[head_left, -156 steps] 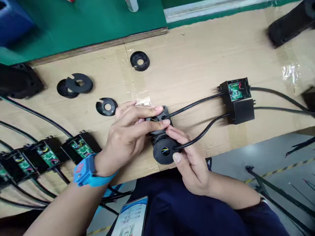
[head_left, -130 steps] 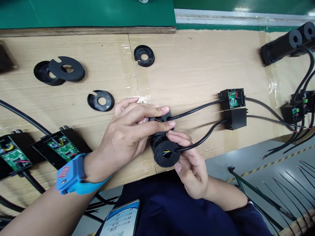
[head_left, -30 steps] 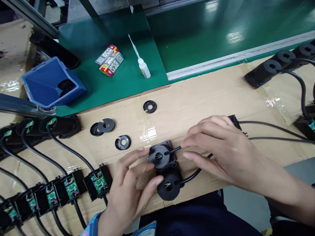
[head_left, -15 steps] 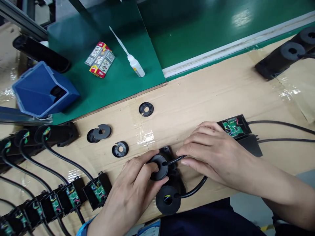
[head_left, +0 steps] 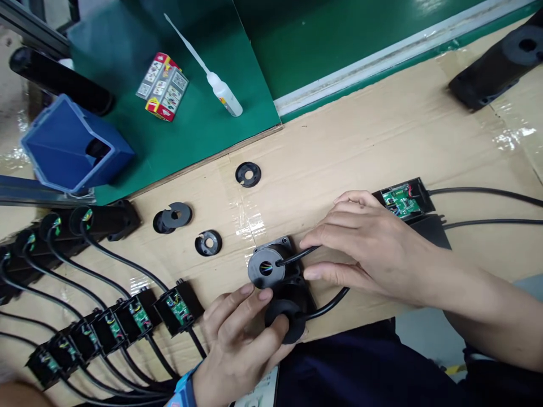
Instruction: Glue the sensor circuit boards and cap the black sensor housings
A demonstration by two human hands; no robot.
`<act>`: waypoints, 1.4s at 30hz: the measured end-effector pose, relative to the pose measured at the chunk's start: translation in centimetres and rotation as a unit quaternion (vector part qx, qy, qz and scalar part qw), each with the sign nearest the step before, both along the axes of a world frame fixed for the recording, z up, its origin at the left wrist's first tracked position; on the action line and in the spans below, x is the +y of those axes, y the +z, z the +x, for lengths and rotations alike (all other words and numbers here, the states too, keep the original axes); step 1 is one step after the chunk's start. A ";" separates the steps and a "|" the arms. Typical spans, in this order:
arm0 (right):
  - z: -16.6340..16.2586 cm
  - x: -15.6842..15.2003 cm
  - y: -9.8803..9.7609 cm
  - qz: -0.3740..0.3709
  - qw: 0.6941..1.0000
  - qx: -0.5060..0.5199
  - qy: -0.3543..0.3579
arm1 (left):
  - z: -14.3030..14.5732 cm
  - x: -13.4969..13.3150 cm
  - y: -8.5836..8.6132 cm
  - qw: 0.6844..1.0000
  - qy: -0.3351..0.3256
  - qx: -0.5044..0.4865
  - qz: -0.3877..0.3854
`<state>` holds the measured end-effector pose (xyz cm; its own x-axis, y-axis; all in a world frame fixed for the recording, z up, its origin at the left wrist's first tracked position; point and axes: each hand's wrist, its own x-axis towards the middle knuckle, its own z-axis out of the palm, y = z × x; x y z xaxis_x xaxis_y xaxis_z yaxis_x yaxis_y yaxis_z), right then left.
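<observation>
Two black round coil housings lie near the front edge of the cardboard-covered bench (head_left: 339,141). My left hand (head_left: 241,336) has its thumb and fingers closed round the nearer housing (head_left: 285,320). The farther housing (head_left: 267,268) shows coloured wires in its centre hole. My right hand (head_left: 369,249) rests over the black cable (head_left: 294,258) that enters the farther housing, fingers pinched on it. Both cables run right to a pair of small black boxes, one showing a green circuit board (head_left: 401,200).
Several black slotted discs (head_left: 248,174) lie on the cardboard to the left. A row of open boxes with boards (head_left: 127,319) and cables fills the lower left. A blue bin (head_left: 70,147), a small carton (head_left: 162,86) and a glue bottle (head_left: 220,93) sit on the green mat.
My left hand has moved from the farther housing down to the nearer one, uncovering the farther housing's centre. My right hand stays on the cable. The view has shifted slightly.
</observation>
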<state>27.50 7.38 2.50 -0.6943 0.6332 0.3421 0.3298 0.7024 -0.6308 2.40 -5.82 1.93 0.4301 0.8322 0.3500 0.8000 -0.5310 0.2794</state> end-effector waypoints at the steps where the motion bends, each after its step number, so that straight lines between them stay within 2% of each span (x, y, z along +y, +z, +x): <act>1: 0.4 0.1 0.1 -0.021 1.000 0.005 0.020 | -0.1 -0.1 -0.2 1.000 0.003 -0.013 -0.015; 4: 1.6 0.2 0.4 -0.089 0.991 -0.017 0.097 | -0.6 -0.5 -0.8 0.994 -0.002 -0.062 -0.088; 6: 2.2 0.3 0.6 -0.103 0.984 -0.065 0.134 | -1.1 -0.6 -1.1 0.987 -0.011 -0.080 -0.136; 9: 2.4 0.3 1.0 -0.121 0.972 -0.139 0.147 | -2.1 0.5 -1.4 0.988 -0.045 -0.053 -0.138; 11: 2.4 0.3 1.4 -0.153 0.966 -0.161 0.132 | -2.7 2.5 -1.4 0.990 -0.091 0.002 -0.110; 14: 2.9 0.3 2.1 -0.172 0.965 -0.188 0.065 | -2.9 7.4 -1.0 0.984 -0.151 0.073 -0.063; 18: 3.9 0.4 2.7 -0.140 0.962 -0.213 -0.100 | -1.0 15.4 -0.8 0.970 -0.217 0.110 -0.031; 21: 4.2 0.8 2.6 -0.117 0.934 -0.245 -0.231 | 1.8 21.2 -0.9 0.954 -0.262 0.136 -0.060; 23: 4.7 1.3 2.4 -0.103 0.914 -0.261 -0.293 | 3.8 24.6 -0.9 0.948 -0.274 0.148 -0.069; 26: 6.8 1.7 2.1 -0.053 0.918 -0.214 -0.329 | 6.5 28.1 -1.0 0.945 -0.276 0.153 -0.082; 29: 11.1 0.7 1.6 0.002 0.921 -0.183 -0.343 | 8.6 30.3 -1.3 0.951 -0.259 0.139 -0.098; 32: 15.4 -1.2 0.5 -0.052 0.897 -0.243 -0.365 | 10.8 31.2 -1.5 0.961 -0.226 0.115 -0.111; 34: 17.1 -2.2 -0.5 -0.093 0.879 -0.283 -0.373 | 12.0 31.0 -1.0 0.969 -0.197 0.103 -0.112; 36: 17.3 -2.7 -1.4 -0.079 0.872 -0.307 -0.373 | 12.4 30.0 0.0 0.974 -0.171 0.099 -0.106; 37: 16.9 -3.0 -1.7 -0.035 0.871 -0.307 -0.381 | 12.0 29.2 0.8 0.976 -0.164 0.100 -0.099; 40: 13.8 -5.1 -1.8 0.141 0.878 -0.206 -0.409 | 7.8 25.6 3.9 0.980 -0.157 0.098 -0.075; 41: 12.7 -6.4 -1.8 0.157 0.897 -0.146 -0.387 | 5.4 24.0 5.1 0.982 -0.153 0.092 -0.065; 42: 11.7 -8.0 -1.8 0.122 0.930 -0.090 -0.335 | 2.8 22.0 6.3 0.985 -0.143 0.083 -0.052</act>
<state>39.17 -0.60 0.71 -0.2329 0.8628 0.4487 0.8298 0.4169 -0.3710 5.16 16.16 8.19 0.6971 0.6954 0.1746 0.6605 -0.7176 0.2210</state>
